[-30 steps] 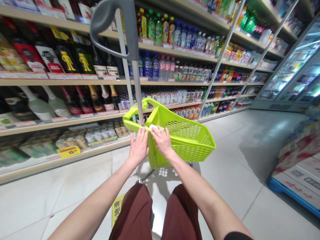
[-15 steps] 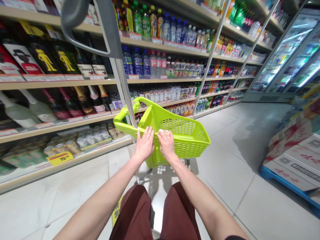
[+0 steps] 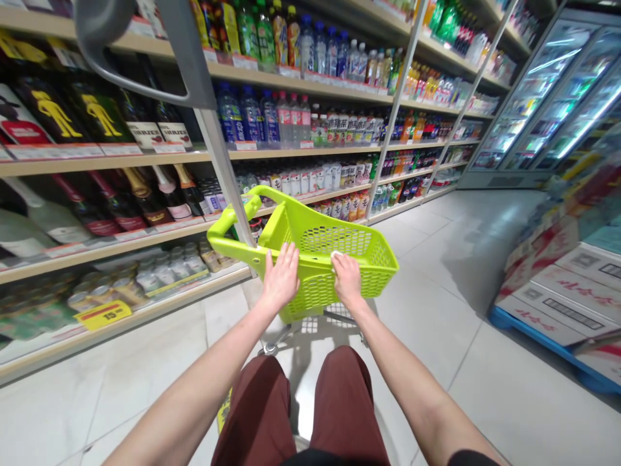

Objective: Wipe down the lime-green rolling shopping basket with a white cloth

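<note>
A lime-green shopping cart (image 3: 314,278) with a perforated basket stands sideways in front of my knees, its handle to the left. Against the near rim, close to the handle end, my left hand (image 3: 281,277) rests with fingers stretched out flat. Further along the same rim is my right hand (image 3: 347,278), fingers curled over a small white wipe or tissue (image 3: 336,255). Only a scrap of the white piece shows at the fingertips; the rest is hidden under the hand. The inside of the basket shows no goods.
Shelves of wine bottles (image 3: 169,126) and soft drinks (image 3: 295,116) line the far side. A grey metal post (image 3: 218,155) rises past the cart handle. At right, stacked cartons (image 3: 557,301) sit on a blue pallet (image 3: 533,348); glass-door fridges (image 3: 548,97) stand at the back right.
My right hand has slid to the right along the rim, away from my left hand, which stays put on the rim. The view has shifted slightly.
</note>
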Motion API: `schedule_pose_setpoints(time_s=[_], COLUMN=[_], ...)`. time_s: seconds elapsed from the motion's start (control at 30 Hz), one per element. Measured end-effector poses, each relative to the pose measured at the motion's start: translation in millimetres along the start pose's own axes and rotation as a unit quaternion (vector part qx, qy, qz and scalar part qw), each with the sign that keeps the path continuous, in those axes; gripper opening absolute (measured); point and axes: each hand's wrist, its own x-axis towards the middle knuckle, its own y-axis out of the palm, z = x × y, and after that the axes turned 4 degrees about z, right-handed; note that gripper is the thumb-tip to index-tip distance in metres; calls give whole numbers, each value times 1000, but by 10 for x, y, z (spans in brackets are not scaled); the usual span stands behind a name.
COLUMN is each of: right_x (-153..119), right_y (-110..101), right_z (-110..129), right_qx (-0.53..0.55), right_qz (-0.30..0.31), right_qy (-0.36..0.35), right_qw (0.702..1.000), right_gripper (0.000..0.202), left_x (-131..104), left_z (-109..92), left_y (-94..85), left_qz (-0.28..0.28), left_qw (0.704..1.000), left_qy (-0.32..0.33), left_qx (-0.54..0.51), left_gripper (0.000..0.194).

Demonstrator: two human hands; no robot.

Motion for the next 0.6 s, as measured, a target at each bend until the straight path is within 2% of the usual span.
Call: schedule_pose_setpoints(time_s=[0.1,0.17,0.27,0.4,0.47,0.53,0.6], right_x=[82,69,-61,-291,-363,-384,-353], right_y=[70,73,-7,-188,-256,-279,-251], right_z=[238,227,-64,-639,-844,-916,-825], right_qx=[15,5,-32,-87,-101,-97,-70], right_qz=[15,31,54,56,44,27,12], right_qy=[-45,-45,-15,70,115,138,119], right_qw=[999,998,998,992,987,985,990], right_gripper=[35,37,40,43,42,40,38], left_x=[49,54,29,-38,-73,-97,-99], left_z=[-62,-38,37,115,136,136,100], left_y=[32,53,70,69,57,41,25], left_qz=[25,32,28,15,10,8,4], left_qw=[999,999,998,999,999,999,1000], left_qy=[27,40,50,48,49,45,25], left_qx=[-2,2,6,6,5,5,6], left_gripper=[61,60,60,58,58,58,56])
